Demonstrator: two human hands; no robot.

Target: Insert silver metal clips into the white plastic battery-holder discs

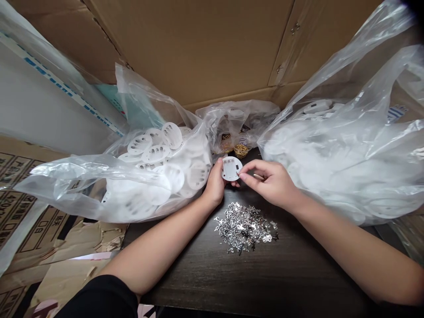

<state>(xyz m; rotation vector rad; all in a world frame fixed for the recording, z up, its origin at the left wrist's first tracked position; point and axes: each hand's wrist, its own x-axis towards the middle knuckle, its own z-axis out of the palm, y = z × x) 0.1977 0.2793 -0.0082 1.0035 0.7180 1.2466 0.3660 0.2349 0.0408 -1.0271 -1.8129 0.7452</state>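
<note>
A round white plastic disc [231, 161] with a rectangular recess and small slots is gripped at its left edge by my left hand [216, 183]. The thumb and index finger of my right hand [273, 182] are pinched together at the disc's lower right edge. Whatever small piece sits between those fingertips is too small to make out. Just below both hands, a heap of small shiny metal pieces [243, 226] lies on the dark table [261, 274].
An open clear bag [155, 176] full of white discs stands at left, and another bag [338, 163] of white pieces at right. Behind my hands is a small cluster of gold-coloured springs [241, 151] beside a plastic bag [232, 115]. Cardboard [198, 48] forms the back wall.
</note>
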